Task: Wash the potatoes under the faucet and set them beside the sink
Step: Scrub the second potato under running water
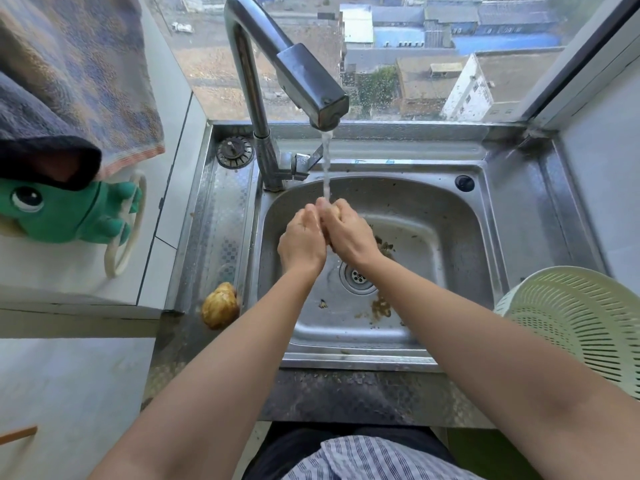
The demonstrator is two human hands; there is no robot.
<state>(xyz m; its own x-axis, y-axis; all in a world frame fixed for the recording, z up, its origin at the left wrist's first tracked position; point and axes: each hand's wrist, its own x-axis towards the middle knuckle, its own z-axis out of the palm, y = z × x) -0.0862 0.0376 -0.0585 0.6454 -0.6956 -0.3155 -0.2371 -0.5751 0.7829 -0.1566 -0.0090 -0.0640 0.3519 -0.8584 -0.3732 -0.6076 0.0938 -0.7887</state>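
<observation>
Water runs from the steel faucet into the steel sink. Under the stream, my left hand and my right hand are cupped together around a potato, of which only a small yellowish patch shows between the fingers. A second potato, yellow-brown and wet, lies on the steel ledge left of the sink basin, near its front corner.
A pale green plastic colander stands at the right edge of the sink. A sink strainer plug lies at the back left. Peel scraps dot the basin by the drain. Towels and a green toy hang at left.
</observation>
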